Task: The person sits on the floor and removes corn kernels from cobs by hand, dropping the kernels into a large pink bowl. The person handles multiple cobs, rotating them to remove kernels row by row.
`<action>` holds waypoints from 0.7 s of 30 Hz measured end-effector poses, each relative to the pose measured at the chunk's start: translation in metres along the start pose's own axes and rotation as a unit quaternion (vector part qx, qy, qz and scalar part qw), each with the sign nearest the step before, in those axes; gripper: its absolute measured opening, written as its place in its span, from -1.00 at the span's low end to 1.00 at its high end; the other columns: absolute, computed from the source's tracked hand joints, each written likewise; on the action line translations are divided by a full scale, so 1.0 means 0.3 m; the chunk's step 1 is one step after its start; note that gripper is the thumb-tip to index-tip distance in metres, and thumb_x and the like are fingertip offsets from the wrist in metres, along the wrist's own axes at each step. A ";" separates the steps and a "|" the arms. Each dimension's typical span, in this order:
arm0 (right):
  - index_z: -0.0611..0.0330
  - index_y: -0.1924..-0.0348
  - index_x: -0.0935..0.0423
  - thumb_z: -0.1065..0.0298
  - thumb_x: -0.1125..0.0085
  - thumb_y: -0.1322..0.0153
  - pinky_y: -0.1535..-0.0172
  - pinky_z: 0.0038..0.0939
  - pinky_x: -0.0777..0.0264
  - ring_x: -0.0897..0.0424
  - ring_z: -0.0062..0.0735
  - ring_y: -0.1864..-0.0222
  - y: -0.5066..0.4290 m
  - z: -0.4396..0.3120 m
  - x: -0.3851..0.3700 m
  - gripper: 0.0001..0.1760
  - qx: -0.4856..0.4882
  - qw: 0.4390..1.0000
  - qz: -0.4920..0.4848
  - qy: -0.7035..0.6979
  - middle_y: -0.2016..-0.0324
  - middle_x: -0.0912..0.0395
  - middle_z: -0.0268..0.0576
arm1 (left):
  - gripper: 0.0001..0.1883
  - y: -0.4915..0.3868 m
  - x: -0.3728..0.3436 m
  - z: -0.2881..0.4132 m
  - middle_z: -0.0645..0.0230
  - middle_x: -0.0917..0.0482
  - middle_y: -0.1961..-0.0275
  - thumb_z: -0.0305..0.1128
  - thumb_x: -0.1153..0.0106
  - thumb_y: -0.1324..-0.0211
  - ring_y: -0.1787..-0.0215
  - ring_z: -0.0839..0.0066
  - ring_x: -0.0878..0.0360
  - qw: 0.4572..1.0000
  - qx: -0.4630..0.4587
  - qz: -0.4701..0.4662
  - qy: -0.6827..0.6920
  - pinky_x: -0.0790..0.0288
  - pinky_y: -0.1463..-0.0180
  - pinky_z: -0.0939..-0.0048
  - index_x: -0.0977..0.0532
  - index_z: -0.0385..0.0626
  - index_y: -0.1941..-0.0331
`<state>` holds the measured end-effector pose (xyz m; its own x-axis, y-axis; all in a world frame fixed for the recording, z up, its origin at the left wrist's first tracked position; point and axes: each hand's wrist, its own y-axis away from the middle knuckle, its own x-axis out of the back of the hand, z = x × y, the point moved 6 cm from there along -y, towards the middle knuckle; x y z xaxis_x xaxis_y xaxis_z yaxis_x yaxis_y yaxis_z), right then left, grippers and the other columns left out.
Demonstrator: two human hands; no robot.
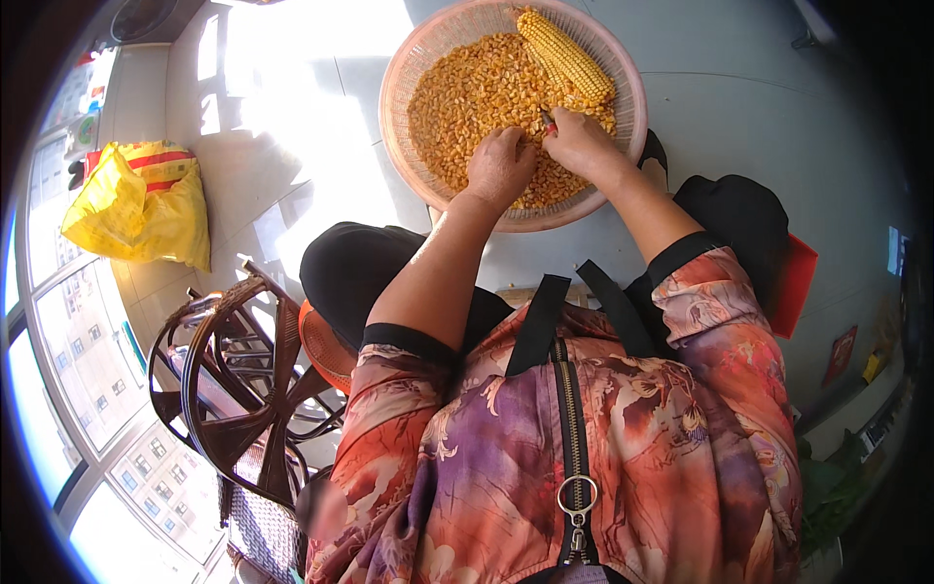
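Observation:
A pink plastic basket holds loose corn kernels. Ears of corn lie against its upper right wall. My right hand is closed on a small red-handled tool with a dark metal tip, just below the ears. Over the kernels, my left hand is bent with its fingertips curled downward, close to the tool. Whether anything lies between those fingers is hidden.
A yellow plastic bag stands on the tiled floor at the left. Below it is a dark woven chair near an orange plastic item. My black-clad knees flank the basket's near side. A red object is beside the right knee.

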<state>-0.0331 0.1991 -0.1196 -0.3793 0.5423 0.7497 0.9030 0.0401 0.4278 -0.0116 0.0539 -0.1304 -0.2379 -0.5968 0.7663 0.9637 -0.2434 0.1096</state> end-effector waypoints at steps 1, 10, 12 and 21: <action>0.26 0.18 -0.59 0.39 -0.12 -0.38 0.19 -0.18 -0.59 -0.71 -0.02 0.19 -0.013 -0.002 0.002 -0.81 0.008 0.999 0.008 -0.040 0.34 -0.67 0.05 | -0.70 -0.001 -0.001 0.004 0.12 -0.66 0.09 -0.22 -0.16 -0.21 -0.02 0.08 -0.62 1.000 0.000 0.003 -0.003 -0.49 -0.08 0.09 -0.62 -0.09 0.06; 0.21 0.11 -0.56 0.26 -0.20 -0.50 0.50 -0.62 -0.34 -0.58 -0.60 0.45 0.167 -0.097 0.234 -0.78 -0.037 0.751 -0.173 -0.636 0.38 -0.61 -0.26 | -0.69 -0.059 -0.001 -0.020 0.21 -0.60 0.06 -0.21 -0.13 -0.18 -0.12 0.14 -0.52 0.990 -0.035 -0.017 -0.134 -0.43 -0.19 0.10 -0.60 -0.02 0.04; 0.24 0.05 -0.55 0.26 -0.20 -0.50 0.49 -0.62 -0.35 -0.58 -0.59 0.44 0.193 -0.099 0.321 -0.74 -0.018 0.752 -0.156 -0.641 0.36 -0.61 -0.24 | -0.69 -0.093 0.004 -0.039 0.21 -0.60 0.05 -0.21 -0.12 -0.19 -0.13 0.15 -0.52 0.988 -0.037 -0.020 -0.152 -0.43 -0.20 0.11 -0.61 -0.02 0.03; 0.38 -0.03 -0.51 0.36 -0.03 -0.49 0.41 -0.49 -0.42 -0.59 -0.48 0.38 0.193 -0.061 0.459 -0.68 0.003 0.684 -0.096 -0.723 0.35 -0.61 -0.13 | -0.70 -0.274 0.122 -0.151 0.11 -0.72 0.10 -0.15 -0.11 -0.22 -0.01 0.17 -0.67 0.980 0.154 -0.116 -0.052 -0.50 -0.16 0.15 -0.68 -0.04 0.13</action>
<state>-0.0367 0.2607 0.0176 0.1018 0.7897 -0.6050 0.8673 0.2275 0.4428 -0.1051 0.0174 -0.1401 -0.4569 -0.4669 0.7571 0.8798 -0.1120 0.4619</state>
